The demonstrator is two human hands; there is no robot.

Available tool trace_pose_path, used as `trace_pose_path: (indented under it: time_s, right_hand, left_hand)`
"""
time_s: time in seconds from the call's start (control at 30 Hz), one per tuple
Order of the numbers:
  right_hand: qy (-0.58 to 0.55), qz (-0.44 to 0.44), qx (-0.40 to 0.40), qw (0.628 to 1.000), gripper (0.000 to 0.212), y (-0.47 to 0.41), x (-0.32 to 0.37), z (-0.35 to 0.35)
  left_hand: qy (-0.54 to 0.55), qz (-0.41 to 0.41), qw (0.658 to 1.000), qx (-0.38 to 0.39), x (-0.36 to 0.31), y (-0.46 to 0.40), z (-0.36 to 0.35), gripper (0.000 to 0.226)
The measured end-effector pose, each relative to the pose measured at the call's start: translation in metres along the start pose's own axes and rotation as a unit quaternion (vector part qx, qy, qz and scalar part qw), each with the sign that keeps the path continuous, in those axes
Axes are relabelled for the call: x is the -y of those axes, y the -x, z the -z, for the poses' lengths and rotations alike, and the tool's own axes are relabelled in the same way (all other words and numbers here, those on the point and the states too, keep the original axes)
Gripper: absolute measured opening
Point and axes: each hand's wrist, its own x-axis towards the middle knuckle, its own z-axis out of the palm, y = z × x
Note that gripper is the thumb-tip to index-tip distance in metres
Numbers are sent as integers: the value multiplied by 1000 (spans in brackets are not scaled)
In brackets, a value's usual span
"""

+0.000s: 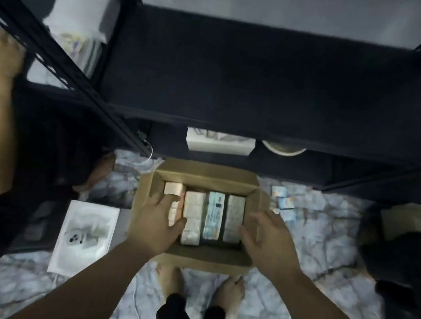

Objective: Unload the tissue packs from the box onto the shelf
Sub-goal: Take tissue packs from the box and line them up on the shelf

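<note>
An open cardboard box [202, 176] stands on the floor in front of my feet. Several tissue packs stand in it side by side: a pinkish one [173, 188] at the left, a beige one [192, 213], a pale blue one [213, 215] and a grey one [234, 217]. My left hand [159, 224] reaches into the box's left side, fingers spread over the pinkish pack, thumb against the beige one. My right hand [267, 240] hovers over the box's right wall, fingers relaxed and holding nothing. The dark shelf board [266, 80] lies bare above the box.
Another person stands at the left, a hand [1, 51] on the neighbouring shelf where white packs [79, 20] are stacked. A white flat package [85, 237] lies left of the box, small blue packs [284, 202] to its right. Black shelf posts [54, 57] frame the bay.
</note>
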Motion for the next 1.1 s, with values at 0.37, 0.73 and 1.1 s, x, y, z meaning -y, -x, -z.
trace_pose_path:
  time_s: [0.37,0.73,1.1]
  right_hand:
    - [-105,-167,139,970,52,-65,-84,-240]
    - [-244,-322,211,890,89,-127,-127,-387]
    - [-384,-281,214,853,27,-135,-144,-396]
  left_hand:
    - [29,150,985,78,150,-102,-183,63]
    - [122,200,971,42,188,-166,-279,70]
    - [229,254,939,29,185,-197,-295,66]
